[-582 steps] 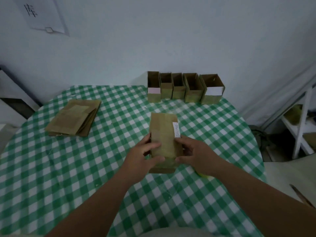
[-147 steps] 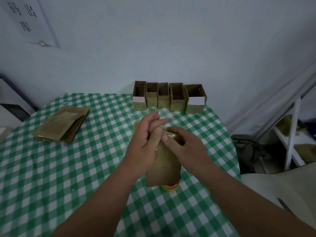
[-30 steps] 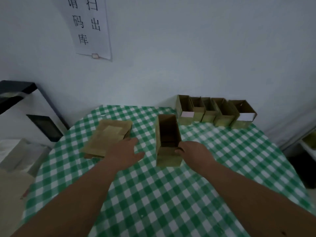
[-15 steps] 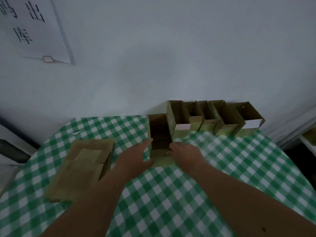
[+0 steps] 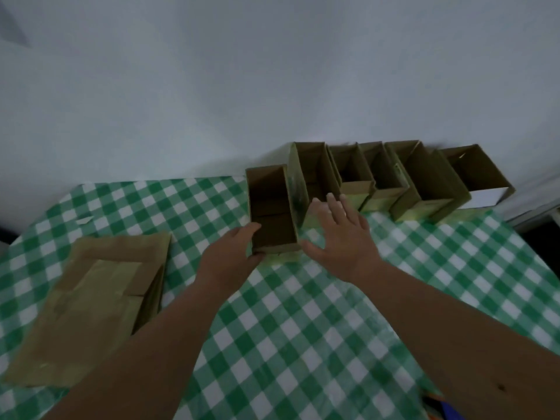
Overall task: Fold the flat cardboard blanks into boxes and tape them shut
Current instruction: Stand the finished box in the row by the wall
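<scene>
Six open-topped boxes line the wall end of the checked table. Nearest box: leftmost, touching its neighbour. Left hand grips its near left corner; right hand, fingers spread, holds nothing just right of it. Flat blanks lie left of the box.

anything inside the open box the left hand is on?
Nothing visible inside the open brown cardboard box: only bare inner walls and a dark floor with a flap seam. The near wall hides the closest strip of floor. The left hand grips its near-left corner from outside.
</scene>
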